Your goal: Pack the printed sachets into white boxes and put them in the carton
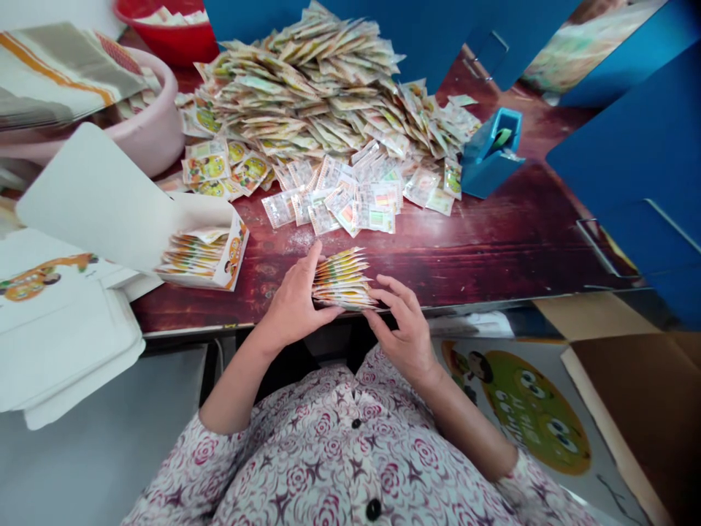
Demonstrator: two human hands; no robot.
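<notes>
A stack of small packets [344, 280] stands on edge at the front edge of the dark red table [471, 256]. My left hand [296, 296] grips the left end of the stack, thumb in front and fingers behind. At its right end my right hand [402, 325] has its fingers apart and curved, with fingertips close to or touching the packets. To the left, an open white box [233, 252] holds a row of similar packets [194, 256], its lid raised. Behind the hands lie loose packets [345, 197], in front of a large heap [323, 88].
A blue tape dispenser [490, 157] stands right of the heap. Flat white boxes [71, 329] lie at the left, below a pink basin [158, 117]; a red basin [180, 40] is behind. Blue metal-handled panels [635, 161] stand right, above an open cardboard carton [629, 394].
</notes>
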